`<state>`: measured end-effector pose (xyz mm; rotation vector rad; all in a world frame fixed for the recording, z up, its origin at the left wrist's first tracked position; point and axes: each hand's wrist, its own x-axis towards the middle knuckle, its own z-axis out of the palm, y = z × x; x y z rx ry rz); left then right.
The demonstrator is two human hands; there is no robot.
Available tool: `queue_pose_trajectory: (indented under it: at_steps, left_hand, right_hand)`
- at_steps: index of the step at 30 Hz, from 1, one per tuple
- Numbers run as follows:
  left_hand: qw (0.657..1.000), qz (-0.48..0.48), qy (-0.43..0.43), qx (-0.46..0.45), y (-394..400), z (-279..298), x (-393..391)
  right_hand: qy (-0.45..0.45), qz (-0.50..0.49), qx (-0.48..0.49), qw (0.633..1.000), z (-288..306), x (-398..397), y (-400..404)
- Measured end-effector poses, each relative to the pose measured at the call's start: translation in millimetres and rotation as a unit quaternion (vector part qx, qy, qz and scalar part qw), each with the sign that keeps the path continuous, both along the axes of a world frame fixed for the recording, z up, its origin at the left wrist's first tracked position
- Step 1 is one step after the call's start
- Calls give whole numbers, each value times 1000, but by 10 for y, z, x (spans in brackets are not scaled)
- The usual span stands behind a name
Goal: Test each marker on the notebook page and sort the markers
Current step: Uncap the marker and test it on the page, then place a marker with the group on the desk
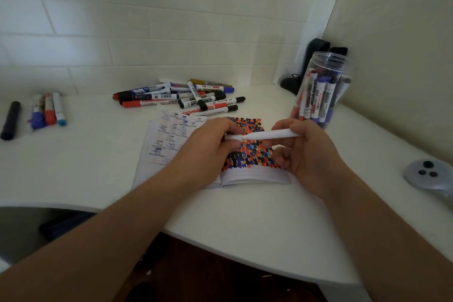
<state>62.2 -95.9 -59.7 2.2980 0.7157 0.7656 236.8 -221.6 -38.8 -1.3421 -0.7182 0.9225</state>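
My right hand (304,152) pinches the barrel of a white marker (272,134), held level just above the open notebook (245,176), while my left hand (208,144) curls its fingers round the marker's other end, where the cap seems to be — whether I am uncapping or recapping it, I cannot tell. Under both hands the right page is thick with black, red, orange and blue dabs, and the left page carries rows of fainter strokes, so a good many markers look tested already. Beyond the notebook lies a loose pile of markers (181,97) on the table (98,154). At the far left sits a small group of markers (46,111) beside a lone dark marker (11,120), and at the right a clear jar (321,88) stands packed with more. My guess is that the jar and the left group are sorted lots and the pile is still waiting — the task seems partway through.
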Motion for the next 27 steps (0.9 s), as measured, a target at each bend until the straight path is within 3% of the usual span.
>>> queue_pose_trajectory:
  at_steps: [4, 8, 10, 13, 16, 19, 27]
  left_hand:
    - [999, 2, -28, -19, -13, 11, -21]
    - [983, 27, -135, -123, 48, 27, -60]
    - [965, 16, -176, -192, 72, 44, -71]
    - [941, 1, -212, -265, 99, 74, -93]
    - [933, 20, -236, -272, 132, 62, -101]
    - [936, 35, -235, -259, 144, 29, -91]
    - [961, 48, -173, -213, 145, 7, -67]
  right_hand:
    - [-38, -18, -13, 999, -10, 0, 27]
    - [-82, -38, 19, 996, -67, 42, 2]
    - [-180, -76, 25, 980, -120, 61, 9]
    - [-405, -91, -6, 910, -183, 48, 4]
    - [-481, -64, -15, 874, -216, 33, -19]
    - [-512, -50, -42, 856, -248, 43, -12]
    - [-504, -58, -54, 860, -214, 35, 23]
